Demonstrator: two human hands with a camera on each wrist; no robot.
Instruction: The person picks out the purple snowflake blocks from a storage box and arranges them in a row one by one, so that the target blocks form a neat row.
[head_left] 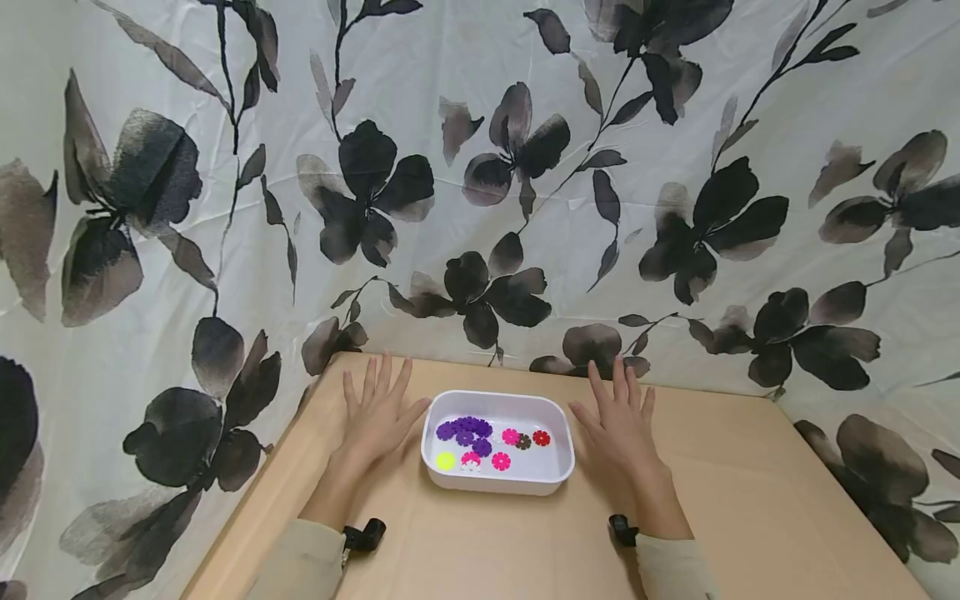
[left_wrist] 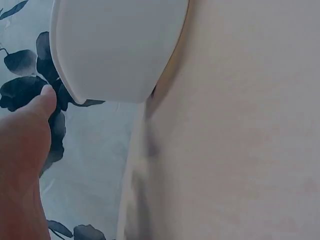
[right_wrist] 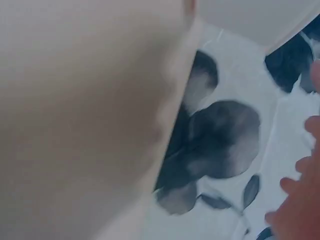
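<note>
Between the two hands stands a white plastic tray point(head_left: 498, 482) with rounded corners. In it lie small flower-shaped discs: a cluster of purple discs point(head_left: 465, 429), several pink discs point(head_left: 501, 461), a red disc point(head_left: 541, 437), a dark olive disc point(head_left: 523, 442), a yellow disc point(head_left: 446, 461) and whitish ones. To the left, my left hand point(head_left: 377, 418) has its fingers spread straight, thumb pointing at the tray's side. My right hand point(head_left: 621, 423) is spread likewise on the other side. In the left wrist view the tray's wall point(left_wrist: 117, 55) rises near the thumb point(left_wrist: 42, 107).
The light wooden table point(head_left: 517, 542) runs under everything, its far edge meeting a white cloth point(head_left: 585, 250) printed with dark flowers. A black wrist camera point(head_left: 365, 536) sits on the left wrist and another black camera point(head_left: 622, 530) on the right.
</note>
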